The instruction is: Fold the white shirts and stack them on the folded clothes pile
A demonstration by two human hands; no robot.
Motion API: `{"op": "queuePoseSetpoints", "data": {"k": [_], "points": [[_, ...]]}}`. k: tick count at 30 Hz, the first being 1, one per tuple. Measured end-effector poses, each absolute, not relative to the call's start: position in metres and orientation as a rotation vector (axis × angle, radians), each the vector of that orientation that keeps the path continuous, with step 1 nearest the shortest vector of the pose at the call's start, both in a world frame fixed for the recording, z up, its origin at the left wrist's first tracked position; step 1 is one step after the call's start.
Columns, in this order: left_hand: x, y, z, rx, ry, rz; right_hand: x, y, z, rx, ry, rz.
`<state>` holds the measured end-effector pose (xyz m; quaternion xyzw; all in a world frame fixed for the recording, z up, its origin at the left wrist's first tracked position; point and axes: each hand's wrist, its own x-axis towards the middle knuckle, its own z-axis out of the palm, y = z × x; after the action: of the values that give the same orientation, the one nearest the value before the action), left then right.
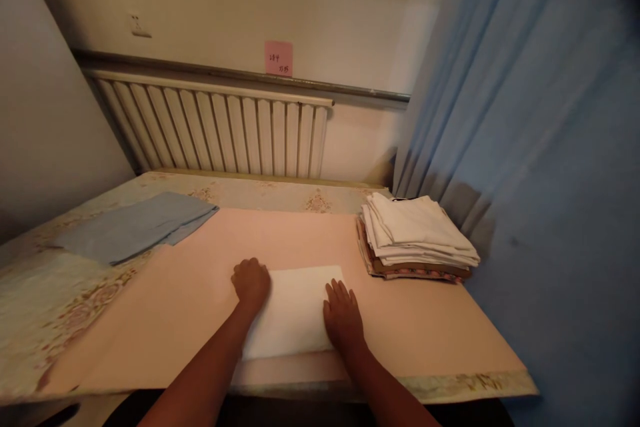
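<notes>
A folded white cloth lies flat on the peach-coloured sheet before me. My left hand is at its upper left edge, fingers curled under into a fist. Whether the cloth's edge is pinched inside that fist is hidden. On the right edge of the cloth my right hand rests palm down, its fingers stretched out. A pale pinkish strip shows along the cloth's near side; I cannot tell whether it is a separate piece.
To the right stands a stack of folded cloths, white above, brown and patterned below. Blue folded fabric lies at the left on a floral table cover. A radiator lines the wall behind; a blue curtain hangs at right.
</notes>
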<state>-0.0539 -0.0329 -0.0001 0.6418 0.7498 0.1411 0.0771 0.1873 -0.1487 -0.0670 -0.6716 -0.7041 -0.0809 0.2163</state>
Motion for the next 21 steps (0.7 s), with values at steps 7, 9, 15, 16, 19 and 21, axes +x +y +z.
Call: {"op": "queuePoseSetpoints", "data": {"k": [7,9,15,16,19,21], "points": [[0.015,-0.070,-0.024,2.648,1.707,0.519,0.188,-0.147,-0.071,-1.842,-1.911,-0.227],[0.022,-0.077,-0.040,2.720,1.648,0.505,0.188,-0.147,-0.071,-1.850,-1.926,-0.232],[0.017,-0.080,-0.054,2.726,1.694,0.527,0.188,-0.148,-0.069,-1.867,-1.937,-0.261],[0.016,-0.080,-0.053,2.726,1.701,0.530,0.188,-0.148,-0.068,-1.866,-1.934,-0.261],[0.011,-0.082,-0.051,2.717,1.730,0.526,0.187,-0.147,-0.067,-1.861,-1.926,-0.238],[0.006,-0.084,-0.052,2.690,1.766,0.512,0.187,-0.147,-0.066,-1.869,-1.923,-0.219]]}}
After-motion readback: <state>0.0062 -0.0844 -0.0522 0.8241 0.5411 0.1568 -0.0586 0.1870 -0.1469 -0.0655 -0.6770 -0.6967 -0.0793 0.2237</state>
